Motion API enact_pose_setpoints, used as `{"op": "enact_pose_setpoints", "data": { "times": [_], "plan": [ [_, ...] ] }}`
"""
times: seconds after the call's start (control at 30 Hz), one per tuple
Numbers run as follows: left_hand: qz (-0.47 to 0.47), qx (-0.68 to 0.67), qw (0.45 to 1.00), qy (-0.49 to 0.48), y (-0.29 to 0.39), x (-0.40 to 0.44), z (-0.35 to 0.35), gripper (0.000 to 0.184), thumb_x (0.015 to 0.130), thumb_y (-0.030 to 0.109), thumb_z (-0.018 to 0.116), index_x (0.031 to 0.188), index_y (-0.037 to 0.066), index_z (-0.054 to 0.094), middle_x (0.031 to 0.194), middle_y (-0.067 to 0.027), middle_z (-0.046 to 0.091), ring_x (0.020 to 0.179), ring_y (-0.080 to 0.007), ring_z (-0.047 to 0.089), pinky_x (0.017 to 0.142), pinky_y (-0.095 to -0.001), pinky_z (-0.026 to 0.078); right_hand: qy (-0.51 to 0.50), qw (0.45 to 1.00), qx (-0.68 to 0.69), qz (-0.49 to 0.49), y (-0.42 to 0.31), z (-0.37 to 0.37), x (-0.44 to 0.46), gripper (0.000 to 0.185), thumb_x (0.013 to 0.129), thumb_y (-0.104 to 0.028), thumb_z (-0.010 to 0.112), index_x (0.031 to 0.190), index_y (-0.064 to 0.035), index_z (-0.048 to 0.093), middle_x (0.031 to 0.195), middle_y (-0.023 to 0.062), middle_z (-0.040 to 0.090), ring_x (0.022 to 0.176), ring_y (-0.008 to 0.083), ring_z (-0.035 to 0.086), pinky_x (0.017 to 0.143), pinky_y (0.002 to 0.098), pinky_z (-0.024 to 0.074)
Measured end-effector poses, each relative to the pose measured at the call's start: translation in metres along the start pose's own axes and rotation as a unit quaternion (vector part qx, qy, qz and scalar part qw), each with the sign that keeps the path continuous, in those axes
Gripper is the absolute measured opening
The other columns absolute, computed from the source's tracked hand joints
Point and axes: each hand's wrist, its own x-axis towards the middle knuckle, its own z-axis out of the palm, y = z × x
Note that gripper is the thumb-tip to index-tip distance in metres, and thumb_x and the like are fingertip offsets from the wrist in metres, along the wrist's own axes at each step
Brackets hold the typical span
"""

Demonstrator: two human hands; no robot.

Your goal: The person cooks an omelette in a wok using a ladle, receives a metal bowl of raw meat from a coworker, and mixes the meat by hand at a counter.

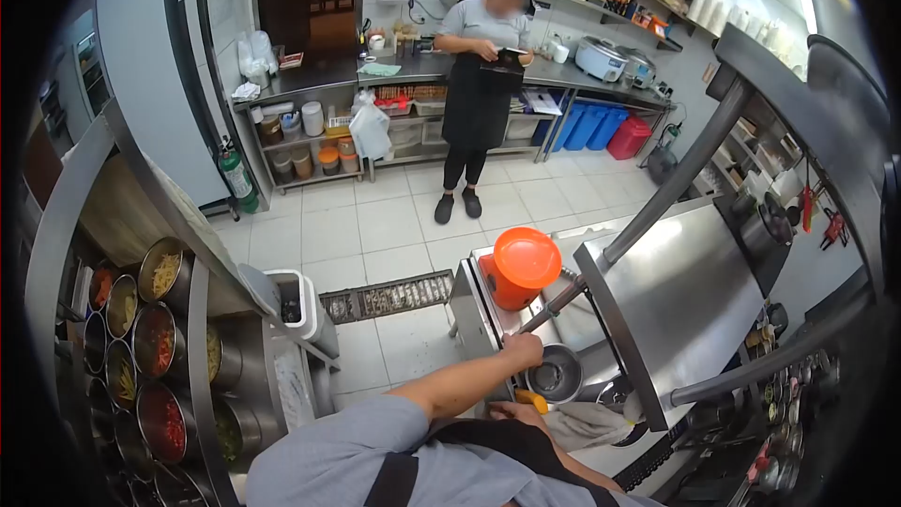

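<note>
My left hand (pixel 523 349) is closed in a fist beside the upper left rim of a round metal pan (pixel 555 375). What it grips, if anything, is hidden. Something dark lies in the bottom of the pan. Lower down, my right hand (pixel 518 413) is close to a yellow handle (pixel 532 401) at the pan's near side; I cannot tell whether its fingers touch it. Just to the right of that hand lies a crumpled grey cloth (pixel 587 424). An orange bucket (pixel 526 268) stands on the counter beyond my left hand.
On my left, metal containers (pixel 160 422) hold cut vegetables behind a steel frame. A white bin (pixel 305 310) stands by a floor drain (pixel 389 298). Steel posts and a shelf (pixel 676 291) rise on the right. Another person (pixel 483 75) stands at the back counter, holding a dark object.
</note>
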Motion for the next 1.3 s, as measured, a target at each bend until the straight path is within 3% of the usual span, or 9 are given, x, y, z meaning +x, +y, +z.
{"op": "enact_pose_setpoints", "data": {
  "times": [0.17, 0.23, 0.3, 0.4, 0.57, 0.67, 0.77, 1.1, 1.3],
  "plan": [
    [0.032, 0.009, 0.999, -0.028, 0.01, 0.019, 0.002, 0.03, 0.078, 0.026, 0.063, 0.097, 0.004, 0.068, 0.099, -0.0151, 0.068, 0.093, -0.0305, 0.065, 0.08, -0.0454, 0.049, 0.069, 0.995, 0.062, -0.032, -0.074, -0.045, 0.009, 0.028, 0.087, -0.016, 0.061, 0.11, 0.0009, 0.063, 0.091, 0.0146, 0.068, 0.082, 0.0179, 0.065, 0.075, 0.0289, 0.0493],
    [0.255, -0.035, 0.966, 0.03, -0.013, 0.022, 0.009, 0.026, 0.08, 0.024, 0.06, 0.09, 0.001, 0.068, 0.088, -0.017, 0.067, 0.083, -0.0326, 0.064, 0.069, -0.0433, 0.05, 0.153, 0.966, 0.043, -0.206, -0.098, -0.061, 0.034, 0.036, 0.087, -0.008, 0.06, 0.122, -0.0011, 0.057, 0.089, 0.0147, 0.068, 0.083, 0.0173, 0.065, 0.072, 0.0273, 0.0506],
    [0.252, -0.149, 0.956, 0.034, -0.015, 0.013, 0.002, 0.025, 0.081, 0.023, 0.06, 0.09, 0.002, 0.067, 0.085, -0.0145, 0.065, 0.08, -0.0287, 0.062, 0.068, -0.0408, 0.049, 0.241, 0.868, 0.369, -0.229, -0.171, -0.061, 0.043, 0.047, 0.089, -0.005, 0.055, 0.134, -0.0039, 0.044, 0.074, 0.008, 0.066, 0.071, 0.0103, 0.063, 0.063, 0.025, 0.0505],
    [0.196, -0.358, 0.907, 0.099, -0.032, -0.016, -0.018, 0.022, 0.082, 0.022, 0.061, 0.09, 0.002, 0.066, 0.08, -0.0108, 0.063, 0.075, -0.0227, 0.059, 0.065, -0.0369, 0.048, 0.275, 0.813, 0.376, -0.348, -0.222, -0.084, 0.05, 0.055, 0.088, 0.0, 0.053, 0.139, -0.004, 0.033, 0.067, 0.0062, 0.062, 0.063, 0.011, 0.06, 0.058, 0.0235, 0.0481],
    [0.114, -0.559, 0.782, 0.249, -0.093, -0.105, -0.02, 0.019, 0.084, 0.02, 0.061, 0.09, 0.003, 0.064, 0.072, -0.0046, 0.06, 0.068, -0.0127, 0.054, 0.061, -0.0304, 0.046, 0.034, 0.914, 0.183, -0.361, -0.209, -0.087, 0.054, 0.009, 0.085, -0.009, 0.061, 0.086, 0.0002, 0.064, 0.056, 0.0026, 0.055, 0.049, 0.0069, 0.047, 0.047, 0.0233, 0.0376],
    [0.025, -0.645, 0.691, 0.325, -0.128, -0.152, 0.001, 0.014, 0.083, 0.018, 0.062, 0.086, 0.005, 0.063, 0.072, -0.0028, 0.058, 0.065, -0.0105, 0.053, 0.061, -0.0277, 0.046, -0.024, 0.906, 0.196, -0.375, -0.188, -0.032, 0.055, 0.027, 0.085, -0.016, 0.063, 0.063, -0.0008, 0.059, 0.051, 0.0018, 0.051, 0.046, 0.0066, 0.045, 0.045, 0.025, 0.0358],
    [0.022, -0.588, 0.732, 0.342, -0.193, -0.182, 0.054, 0.009, 0.083, 0.014, 0.062, 0.079, 0.007, 0.057, 0.075, -0.0035, 0.058, 0.063, -0.0118, 0.056, 0.064, -0.0291, 0.052, -0.108, 0.932, 0.12, -0.326, -0.153, 0.006, 0.036, 0.033, 0.087, -0.025, 0.062, 0.065, -0.0022, 0.057, 0.049, 0.0019, 0.05, 0.044, 0.0078, 0.045, 0.042, 0.0263, 0.0355],
    [-0.148, -0.736, 0.51, 0.42, -0.2, -0.306, 0.096, 0.016, 0.084, 0.01, 0.058, 0.073, 0.01, 0.046, 0.073, -0.0035, 0.054, 0.061, -0.0196, 0.061, 0.06, -0.0365, 0.056, -0.121, 0.981, 0.131, 0.077, 0.047, 0.029, -0.098, 0.034, 0.086, -0.033, 0.063, 0.072, -0.0031, 0.063, 0.046, 0.0038, 0.049, 0.038, 0.0103, 0.046, 0.036, 0.0277, 0.0335],
    [-0.167, -0.697, 0.51, 0.476, -0.143, -0.385, 0.149, 0.018, 0.084, 0.011, 0.059, 0.07, 0.01, 0.047, 0.069, -0.0022, 0.054, 0.06, -0.0163, 0.059, 0.059, -0.0338, 0.053, -0.209, 0.969, 0.131, 0.005, 0.012, 0.071, -0.162, 0.033, 0.09, -0.031, 0.059, 0.074, -0.0021, 0.06, 0.05, 0.0022, 0.051, 0.039, 0.0096, 0.045, 0.038, 0.0267, 0.0348]
  ]
}}
